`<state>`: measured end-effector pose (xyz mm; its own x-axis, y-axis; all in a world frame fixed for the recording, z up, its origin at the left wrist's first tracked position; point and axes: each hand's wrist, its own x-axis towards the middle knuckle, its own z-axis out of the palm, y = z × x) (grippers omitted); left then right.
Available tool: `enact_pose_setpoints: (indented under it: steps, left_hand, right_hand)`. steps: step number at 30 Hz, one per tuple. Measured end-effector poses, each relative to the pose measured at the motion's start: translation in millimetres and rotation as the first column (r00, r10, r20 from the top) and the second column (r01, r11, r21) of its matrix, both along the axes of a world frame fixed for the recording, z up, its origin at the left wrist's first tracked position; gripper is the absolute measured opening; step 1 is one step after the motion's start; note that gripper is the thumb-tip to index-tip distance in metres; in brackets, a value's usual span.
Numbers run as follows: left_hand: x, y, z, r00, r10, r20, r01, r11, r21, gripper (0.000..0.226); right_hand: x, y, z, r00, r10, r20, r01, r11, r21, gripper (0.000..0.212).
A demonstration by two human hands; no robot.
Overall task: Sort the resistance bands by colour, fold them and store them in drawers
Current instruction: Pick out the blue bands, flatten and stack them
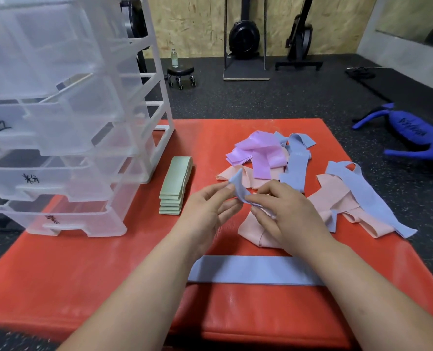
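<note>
1. Both hands, the left hand (210,211) and the right hand (290,219), hold a blue resistance band (239,190) just above the red padded surface (83,274), with the fingers (268,192) clamped on its fabric.
2. It is probably light, limp and stretchy; pinching the loop's ends should fold it flat.
3. The drawer unit (65,173) bears handwritten marker labels, too blurred to read.

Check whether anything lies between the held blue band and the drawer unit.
Yes: the stack of folded green bands lies between the drawer unit and the blue band that the left hand and right hand pinch.
</note>
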<state>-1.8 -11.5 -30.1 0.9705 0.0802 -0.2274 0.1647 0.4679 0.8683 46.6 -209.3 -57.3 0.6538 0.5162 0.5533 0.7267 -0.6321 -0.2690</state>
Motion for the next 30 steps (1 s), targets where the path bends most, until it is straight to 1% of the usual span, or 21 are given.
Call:
enact_pose_setpoints:
  steps: [2, 3, 7, 8, 10, 11, 12, 15, 17, 19, 20, 22, 23, 25, 27, 28, 30]
  left_hand:
    - [1, 0, -1, 0.999, 0.035, -0.006, -0.035, 0.998, 0.058, 0.020]
    - [1, 0, -1, 0.999, 0.044, -0.013, -0.043, 0.997, 0.065, 0.020]
    - [3, 3, -2, 1.000, -0.017, -0.016, 0.018, 0.998, 0.054, 0.036]
    - [4, 2, -3, 1.000, -0.006, -0.010, 0.007, 0.997, 0.082, 0.034]
    - [5, 1, -7, 0.998, 0.066, 0.009, -0.066, 0.978, 0.196, 0.019]
    - [6, 2, -8, 0.995, 0.100, 0.016, -0.101, 0.964, 0.246, 0.013]
    - [7, 3, -9, 0.993, 0.114, 0.025, -0.117, 0.957, 0.267, 0.014]
    - [5, 1, -1, 0.998, 0.045, 0.043, -0.053, 0.976, 0.211, 0.031]
    - [1, -3, 4, 0.998, -0.003, 0.066, -0.010, 0.981, 0.195, 0.044]
    - [-1, -6, 2, 0.997, -0.022, 0.073, 0.007, 0.977, 0.212, 0.056]
    - [-1, -6, -1, 0.998, -0.018, 0.065, 0.004, 0.978, 0.211, 0.056]
    - [0, -4, -6, 0.999, 0.030, 0.024, -0.034, 0.976, 0.213, 0.042]
    - [0, -2, -7, 0.999, 0.048, 0.002, -0.047, 0.973, 0.226, 0.032]
    - [1, 3, -8, 0.999, 0.042, -0.019, -0.036, 0.967, 0.253, 0.017]
    - [2, 6, -7, 0.999, 0.019, -0.027, -0.012, 0.968, 0.251, 0.010]
    - [2, 7, -7, 1.000, 0.007, -0.025, 0.000, 0.971, 0.237, 0.009]
    - [2, 7, -5, 1.000, -0.027, 0.003, 0.026, 0.977, 0.209, 0.007]
  right_hand:
    - [2, 0, 0, 1.000, 0.021, -0.023, -0.021, 0.999, -0.027, 0.030]
    - [2, -1, 1, 0.999, 0.021, -0.026, -0.022, 0.999, -0.046, 0.031]
    - [2, 1, 5, 1.000, -0.017, 0.017, 0.019, 0.987, -0.160, 0.030]
    - [1, 2, 5, 1.000, -0.015, 0.026, 0.019, 0.983, -0.184, 0.029]
    - [-1, 4, 7, 1.000, -0.009, 0.014, 0.012, 0.983, -0.185, 0.027]
    - [-2, 4, 8, 1.000, -0.016, -0.016, 0.014, 0.988, -0.151, 0.027]
    - [-2, 3, 9, 0.998, -0.027, -0.048, 0.022, 0.995, -0.101, 0.027]
    - [-2, 1, 14, 0.992, -0.056, -0.109, 0.060, 0.998, 0.033, 0.030]
    - [-2, 3, 15, 0.992, -0.055, -0.117, 0.063, 0.996, 0.067, 0.031]
    - [-3, 5, 15, 0.997, -0.057, -0.050, 0.058, 0.998, 0.009, 0.027]
    - [-4, 6, 13, 0.999, -0.054, -0.004, 0.054, 0.998, -0.040, 0.026]
    - [-6, 8, 11, 0.998, -0.034, 0.044, 0.038, 0.995, -0.096, 0.025]
    - [-7, 9, 11, 0.999, -0.022, 0.030, 0.025, 0.995, -0.094, 0.026]
    - [-7, 8, 11, 0.999, -0.002, -0.048, -0.001, 0.999, -0.047, 0.029]
    - [-5, 6, 10, 0.991, 0.016, -0.135, -0.011, 0.999, 0.032, 0.029]
    - [-4, 6, 9, 0.984, 0.012, -0.179, 0.001, 0.997, 0.071, 0.029]
    - [-2, 6, 11, 0.972, -0.048, -0.231, 0.079, 0.989, 0.127, 0.029]
